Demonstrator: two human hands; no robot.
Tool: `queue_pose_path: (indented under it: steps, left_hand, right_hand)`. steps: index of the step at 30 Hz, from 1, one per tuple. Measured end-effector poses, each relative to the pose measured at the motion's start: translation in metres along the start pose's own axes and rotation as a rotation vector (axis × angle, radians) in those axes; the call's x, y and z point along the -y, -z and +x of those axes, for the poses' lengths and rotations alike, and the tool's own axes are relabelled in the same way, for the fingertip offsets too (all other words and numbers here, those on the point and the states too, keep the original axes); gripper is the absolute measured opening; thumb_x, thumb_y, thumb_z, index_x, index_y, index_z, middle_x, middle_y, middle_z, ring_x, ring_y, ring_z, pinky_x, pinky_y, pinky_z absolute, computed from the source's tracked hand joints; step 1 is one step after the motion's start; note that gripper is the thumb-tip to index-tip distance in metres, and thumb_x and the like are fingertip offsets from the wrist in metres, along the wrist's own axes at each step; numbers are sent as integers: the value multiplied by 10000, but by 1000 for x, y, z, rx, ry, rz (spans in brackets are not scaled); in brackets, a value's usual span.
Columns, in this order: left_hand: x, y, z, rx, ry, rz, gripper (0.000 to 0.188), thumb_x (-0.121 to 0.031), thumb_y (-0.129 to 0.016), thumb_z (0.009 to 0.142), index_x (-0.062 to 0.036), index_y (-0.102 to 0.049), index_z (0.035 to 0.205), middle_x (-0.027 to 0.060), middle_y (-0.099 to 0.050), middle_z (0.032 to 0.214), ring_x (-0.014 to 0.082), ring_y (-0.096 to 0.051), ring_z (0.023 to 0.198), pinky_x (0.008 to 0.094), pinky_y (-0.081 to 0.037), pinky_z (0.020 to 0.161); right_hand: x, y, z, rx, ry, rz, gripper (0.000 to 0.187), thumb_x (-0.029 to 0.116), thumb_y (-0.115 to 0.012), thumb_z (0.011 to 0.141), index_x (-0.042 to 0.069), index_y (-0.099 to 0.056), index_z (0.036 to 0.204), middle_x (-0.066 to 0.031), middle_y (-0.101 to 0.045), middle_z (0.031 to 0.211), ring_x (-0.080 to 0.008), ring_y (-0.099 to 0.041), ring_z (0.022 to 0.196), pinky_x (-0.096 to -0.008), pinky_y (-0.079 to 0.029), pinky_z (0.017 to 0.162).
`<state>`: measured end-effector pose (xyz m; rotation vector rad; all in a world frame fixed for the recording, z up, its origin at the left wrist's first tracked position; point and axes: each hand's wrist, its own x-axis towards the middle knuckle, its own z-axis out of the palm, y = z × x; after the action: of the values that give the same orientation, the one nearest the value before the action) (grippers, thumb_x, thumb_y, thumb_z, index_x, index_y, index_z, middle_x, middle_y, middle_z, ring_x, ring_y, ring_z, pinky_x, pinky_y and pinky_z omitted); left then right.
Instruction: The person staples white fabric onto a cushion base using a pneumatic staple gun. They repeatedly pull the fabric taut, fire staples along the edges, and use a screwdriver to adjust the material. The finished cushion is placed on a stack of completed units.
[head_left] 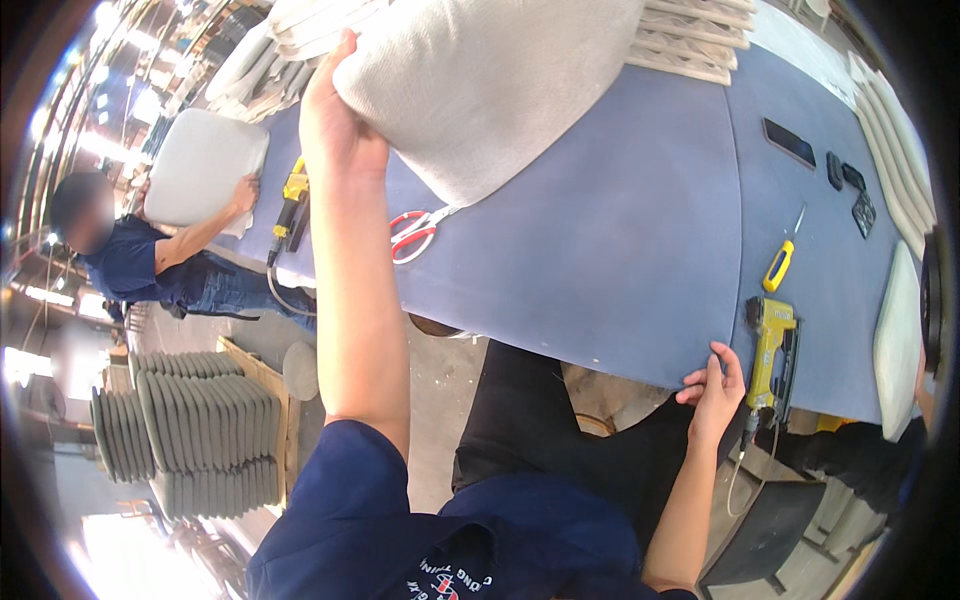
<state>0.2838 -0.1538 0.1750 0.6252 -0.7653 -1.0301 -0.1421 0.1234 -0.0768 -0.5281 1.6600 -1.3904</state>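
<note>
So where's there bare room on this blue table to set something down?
The widest bare patch of table lies between the scissors and the screwdriver, bordered beyond by the cushion in the left hand. The right side is busier, with the yellow staple gun and phone; the far edge is crowded with stacked pads.

At upper centre, the pale seat pad wears matt, finely textured cloth. Mid-frame, the blue-grey table covering looks smooth, matt. Left of centre, scissors combine metal blades with red plastic handles.
</note>
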Motion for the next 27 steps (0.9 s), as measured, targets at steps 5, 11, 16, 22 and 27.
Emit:
queue_pose_path:
  steps: [5, 11, 16, 22, 27]
  left_hand:
    - [-3, 8, 20, -42, -24, -21, 256, -177, -745, 1150, 17, -756, 1315, 97, -813, 1213, 212, -796, 1131, 391, -640, 990]
    - [-2, 14, 23, -23, -34, -47, 268, -185, -752, 1150, 22, -759, 1320, 93, -817, 1203, 194, -797, 1097, 382, -644, 950]
    - [3, 7, 12, -21, -41, -34, 257, -172, -758, 1145, 28, -765, 1306, 93, -820, 1195, 190, -795, 1062, 379, -639, 930]
    - [17, 2, -23, 118, 19, 57, 303, -214, -742, 1151, 26, -778, 1334, 129, -837, 1264, 223, -811, 1143, 393, -644, 1007]
    - [47, -21, -112, 376, 132, 190, 177, -166, -782, 1128, 7, -824, 1120, 27, -809, 1001, 135, -757, 880, 307, -592, 812]
  right_hand:
    - [-2, 0, 1, -10, 2, -26, 269, 168, -595, 1210, 38, -680, 1431, -93, -730, 737, -160, -665, 463, -275, -486, 412]
    - [-5, -2, 1, -21, 19, -64, 265, 167, -588, 1211, 47, -680, 1429, -90, -726, 732, -163, -657, 458, -288, -470, 401]
    - [-3, -3, -2, -10, 17, -47, 271, 170, -597, 1209, 38, -678, 1431, -86, -715, 723, -166, -654, 457, -288, -467, 402]
    - [1, -1, -1, -12, 14, -46, 292, 149, -643, 1186, 20, -683, 1445, -92, -705, 731, -166, -637, 451, -280, -462, 399]
    - [8, -2, -1, 20, -34, -40, 292, 177, -632, 1200, 48, -695, 1453, -104, -744, 766, -176, -692, 492, -283, -496, 431]
